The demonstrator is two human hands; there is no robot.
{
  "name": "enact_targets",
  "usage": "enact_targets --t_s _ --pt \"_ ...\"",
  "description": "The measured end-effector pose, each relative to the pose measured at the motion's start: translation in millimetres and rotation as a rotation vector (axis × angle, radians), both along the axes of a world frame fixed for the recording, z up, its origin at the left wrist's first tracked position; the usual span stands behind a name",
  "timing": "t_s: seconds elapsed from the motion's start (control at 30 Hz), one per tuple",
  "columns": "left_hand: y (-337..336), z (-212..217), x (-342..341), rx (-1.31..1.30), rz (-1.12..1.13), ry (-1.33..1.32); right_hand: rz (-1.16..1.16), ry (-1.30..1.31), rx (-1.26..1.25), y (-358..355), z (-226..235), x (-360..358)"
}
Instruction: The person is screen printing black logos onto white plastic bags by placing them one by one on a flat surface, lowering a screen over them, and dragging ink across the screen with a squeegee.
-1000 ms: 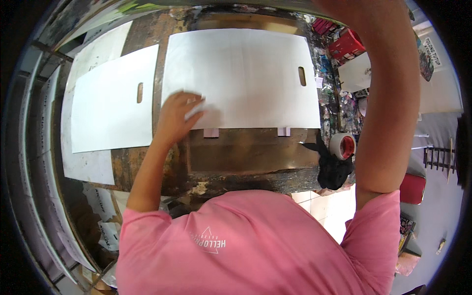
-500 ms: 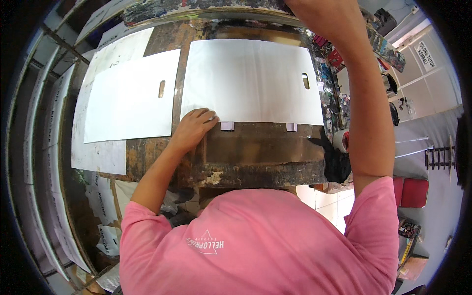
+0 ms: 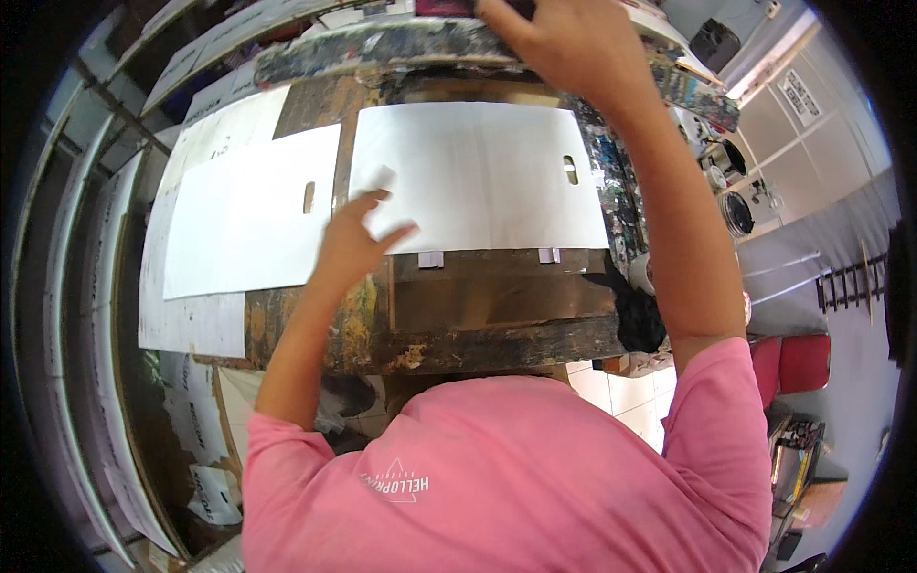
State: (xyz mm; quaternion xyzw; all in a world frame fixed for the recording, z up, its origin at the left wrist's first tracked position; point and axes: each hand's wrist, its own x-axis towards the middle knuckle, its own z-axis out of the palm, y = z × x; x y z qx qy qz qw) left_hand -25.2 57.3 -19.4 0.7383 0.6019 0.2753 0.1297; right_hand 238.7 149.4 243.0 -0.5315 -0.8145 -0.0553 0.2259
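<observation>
1. The left hand [image 3: 353, 244] is over the near left corner of a white rectangular sheet with a small slot cut near its right end [image 3: 478, 177]. Its fingers [image 3: 377, 202] are spread and bent, and it grasps nothing; whether the fingertips press on the sheet or hover just above it cannot be told.

2. That white sheet lies flat in the middle of a dark, paint-stained wooden table [image 3: 478, 315], its long side running left to right.

3. Two small pale tape tabs [image 3: 432, 259] stick out from the near edge of the sheet onto the bare wood, one near the left hand and one further right.

4. The right hand [image 3: 564, 43] reaches to the far edge of the table, its fingers curled over the paint-smeared rim there. What it grips beyond the rim is cut off by the picture's edge.

5. A second white sheet with a slot near its right edge [image 3: 248, 220] lies to the left, close beside the first, with a strip of bare wood between them. It rests on top of further white sheets [image 3: 191, 320] beneath it.

6. A black crumpled cloth [image 3: 638, 320] sits at the right near corner of the table, beside the right forearm.
</observation>
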Motion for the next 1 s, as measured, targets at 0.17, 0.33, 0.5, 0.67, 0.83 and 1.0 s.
enact_targets --t_s 0.17,0.33,0.5,0.67,0.83,1.0 --pt "-11 78 -26 0.097 -0.042 -1.164 0.05 -0.047 0.269 -30 -59 11" --pt "-55 50 0 -0.079 0.199 -0.909 0.284 -0.208 -0.013 -69 -148 49" --pt "-87 -42 3 -0.099 0.382 -0.516 0.374 -0.182 -0.384 -81 -199 45" --pt "-94 -94 -7 0.025 0.37 -0.113 0.324 0.004 -0.377 -37 -250 48" --pt "-91 -94 -10 0.062 0.317 -0.1 0.407 0.04 -0.057 113 -279 32" --pt "-91 -86 -7 0.011 0.374 -0.007 0.346 -0.095 -0.032 242 -298 2"
